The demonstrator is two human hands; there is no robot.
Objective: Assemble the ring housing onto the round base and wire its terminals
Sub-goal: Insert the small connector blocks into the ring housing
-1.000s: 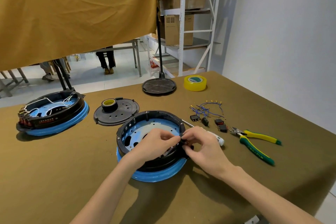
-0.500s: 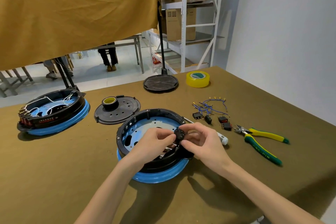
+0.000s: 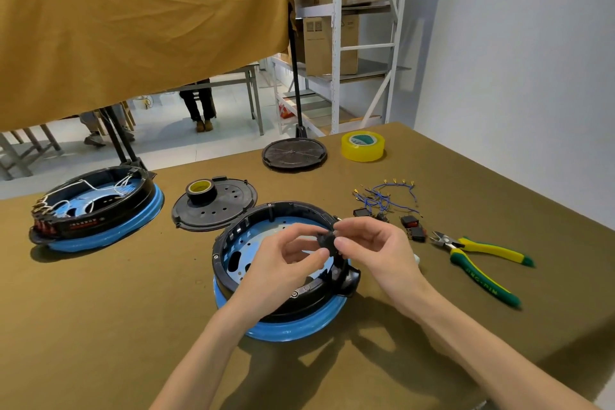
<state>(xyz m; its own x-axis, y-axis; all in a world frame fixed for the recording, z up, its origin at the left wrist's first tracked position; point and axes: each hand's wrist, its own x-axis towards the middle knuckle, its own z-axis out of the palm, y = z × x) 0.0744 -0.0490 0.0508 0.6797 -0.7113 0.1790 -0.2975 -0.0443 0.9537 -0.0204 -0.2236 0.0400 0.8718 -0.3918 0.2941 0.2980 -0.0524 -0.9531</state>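
The black ring housing (image 3: 233,240) sits flat, opening upward, on the blue round base (image 3: 293,326) at the table's (image 3: 100,326) near middle. Both hands have lifted a small black switch (image 3: 326,241) off its rim: right hand (image 3: 376,250) fingers and left hand (image 3: 283,263) fingers pinch it.

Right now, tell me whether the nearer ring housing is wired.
Unwired: the ring housing shows only bare blue base; blue wires lie on the table.

Bright, even daylight; soft shadows fall near-right of my arms on the table (image 3: 100,326). Wide-angle bend at edges, pic sharp w/ slight softness
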